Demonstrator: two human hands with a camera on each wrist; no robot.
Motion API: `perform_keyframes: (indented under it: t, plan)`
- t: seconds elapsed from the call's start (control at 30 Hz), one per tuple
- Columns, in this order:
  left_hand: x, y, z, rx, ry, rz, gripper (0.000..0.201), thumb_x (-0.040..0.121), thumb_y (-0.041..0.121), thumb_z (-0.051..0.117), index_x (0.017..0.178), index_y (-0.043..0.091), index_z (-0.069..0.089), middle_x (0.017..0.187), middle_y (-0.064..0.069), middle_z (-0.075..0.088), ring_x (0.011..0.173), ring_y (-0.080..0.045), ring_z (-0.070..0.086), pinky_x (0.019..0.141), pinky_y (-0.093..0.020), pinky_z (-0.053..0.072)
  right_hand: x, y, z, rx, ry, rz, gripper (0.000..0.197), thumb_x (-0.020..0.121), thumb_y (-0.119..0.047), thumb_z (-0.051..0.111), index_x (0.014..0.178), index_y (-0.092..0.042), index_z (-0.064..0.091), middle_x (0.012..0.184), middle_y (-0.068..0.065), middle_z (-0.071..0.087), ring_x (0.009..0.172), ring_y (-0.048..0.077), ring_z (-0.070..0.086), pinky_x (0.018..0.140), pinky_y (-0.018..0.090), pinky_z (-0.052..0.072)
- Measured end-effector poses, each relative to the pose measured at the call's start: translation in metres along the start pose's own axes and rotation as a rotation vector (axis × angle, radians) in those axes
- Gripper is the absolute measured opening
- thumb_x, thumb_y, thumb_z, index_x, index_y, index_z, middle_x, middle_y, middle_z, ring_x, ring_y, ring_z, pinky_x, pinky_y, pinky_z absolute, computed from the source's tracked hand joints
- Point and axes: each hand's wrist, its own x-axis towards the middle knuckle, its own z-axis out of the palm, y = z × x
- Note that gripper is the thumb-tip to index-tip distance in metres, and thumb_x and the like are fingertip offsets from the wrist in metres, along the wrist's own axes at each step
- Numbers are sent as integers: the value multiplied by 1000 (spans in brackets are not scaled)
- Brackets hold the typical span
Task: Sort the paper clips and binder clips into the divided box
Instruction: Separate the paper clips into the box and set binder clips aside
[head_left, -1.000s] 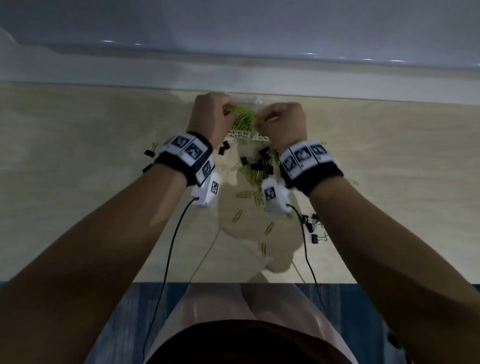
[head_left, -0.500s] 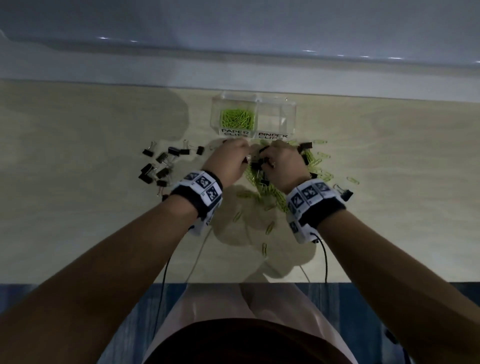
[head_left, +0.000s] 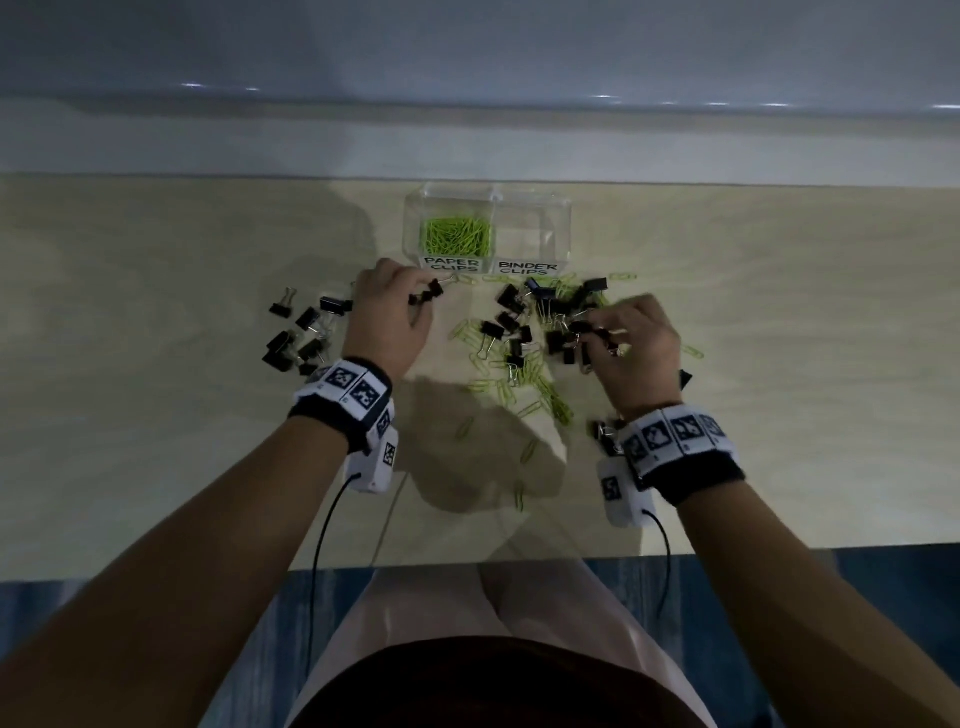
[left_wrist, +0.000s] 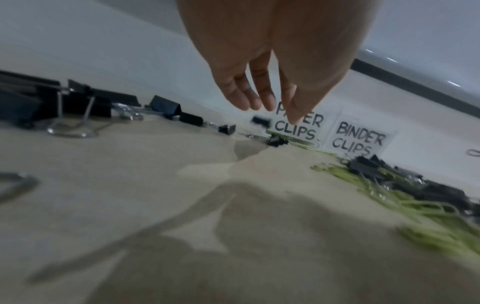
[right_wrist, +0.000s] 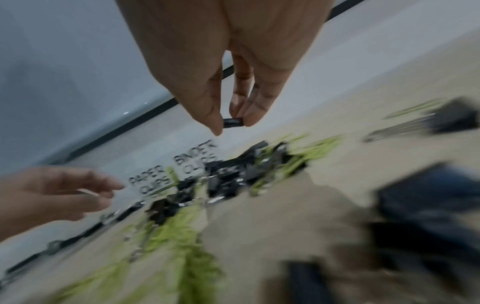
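Observation:
A clear divided box (head_left: 558, 210) stands at the table's far side. Its left compartment, labelled PAPER CLIPS, holds green paper clips (head_left: 457, 236); the BINDER CLIPS compartment (head_left: 524, 234) looks empty. In front lies a mixed pile of black binder clips (head_left: 511, 319) and green paper clips (head_left: 543, 387). My right hand (head_left: 597, 335) hovers over the pile's right side and pinches a small black binder clip (right_wrist: 232, 123) between thumb and fingers. My left hand (head_left: 415, 306) is left of the pile with relaxed, straight fingers (left_wrist: 244, 100) beside two small binder clips (head_left: 426, 299), holding nothing.
A separate group of black binder clips (head_left: 301, 332) lies left of my left wrist. More binder clips (head_left: 602, 431) sit by my right wrist. Loose paper clips (head_left: 530, 449) trail toward the near table edge. A pale wall runs behind the box.
Both hands came back from above the box to the pile. Then the left hand moved left toward the small clips, and the right hand moved right and pinched a binder clip.

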Motion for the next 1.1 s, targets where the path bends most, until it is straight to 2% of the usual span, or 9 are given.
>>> perform_keyframes:
  t: [0.1,0.2,0.33,0.53,0.67,0.8,0.9,1.0,1.1]
  plan:
    - [-6,18,5,15,-84,43,23,86,15,59,109,11,61,111,-7,52,105,-23,45,90,-31,41,-13,26,-19,-87,105,80,12,76,1,68,87,-3,67,95,14,59,77,23,62,68,26,55]
    - [-9,46,23,-27,-172,72,23,87,23,61,107,13,60,112,-2,52,102,-14,46,86,-21,37,-20,29,-19,-209,131,118,11,77,-4,68,88,-4,67,99,17,58,89,31,57,69,33,52]
    - [-7,60,44,-16,-243,48,24,85,26,64,105,12,61,109,-5,54,101,-20,51,88,-31,45,-13,-1,6,-223,28,-70,11,79,-3,63,88,-8,68,92,9,63,85,24,54,73,35,50]
    - [-6,47,30,-74,-131,3,18,80,13,63,98,10,61,104,-7,55,95,-23,53,83,-37,49,3,-28,47,-316,-287,-183,25,73,1,61,93,-11,70,100,4,65,91,31,54,76,44,46]
    - [-4,25,13,-8,-7,-43,21,79,10,57,100,12,61,107,-9,53,99,-27,49,81,-34,45,7,-26,50,-363,-309,-201,26,73,0,62,94,-14,70,100,2,63,92,29,53,78,45,46]
    - [0,34,17,67,-131,104,24,84,10,54,107,12,62,112,-6,54,108,-24,44,92,-32,39,11,-27,48,-411,-357,-223,19,78,-12,62,95,-13,70,100,3,61,95,30,52,80,44,43]
    - [4,50,34,75,-279,221,24,85,10,55,108,10,64,108,-7,58,105,-27,48,91,-37,43,13,-29,46,-426,-376,-233,15,77,-14,64,91,-9,68,99,6,61,96,32,51,79,45,42]
    - [7,58,43,122,-294,192,19,85,11,57,103,7,65,104,-11,56,98,-31,50,84,-44,45,14,-30,44,-411,-380,-236,13,77,-14,61,88,-9,66,95,8,62,94,32,52,76,43,39]
    - [11,60,44,115,-275,161,14,84,11,60,97,5,64,102,-12,56,94,-29,52,80,-40,46,14,-31,44,-383,-345,-220,8,74,-10,62,82,-9,65,91,8,61,90,31,54,74,41,38]
